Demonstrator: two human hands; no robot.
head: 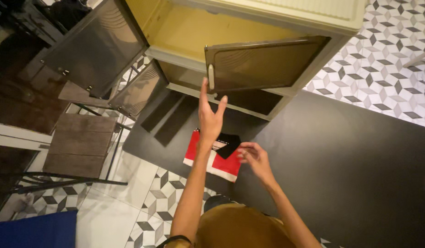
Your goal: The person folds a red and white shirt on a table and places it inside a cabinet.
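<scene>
The folded red garment (212, 158), trimmed in black and white, is laid on the black table (350, 160) below the cabinet door (263, 64). The left hand (210, 115) is raised toward the door handle (211, 76), fingers apart. The right hand (253, 158) is held at the garment's edge, fingers loosely curled.

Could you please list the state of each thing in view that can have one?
Right cabinet door: swung partly open.
Upper left cabinet door: swung wide open.
Lower left cabinet door: open.
Folded red shirt: lying flat on the black mat.
Left hand: open, raised towards the right door's handle, not touching.
Right hand: open, fingers curled at the shirt's edge.
</scene>
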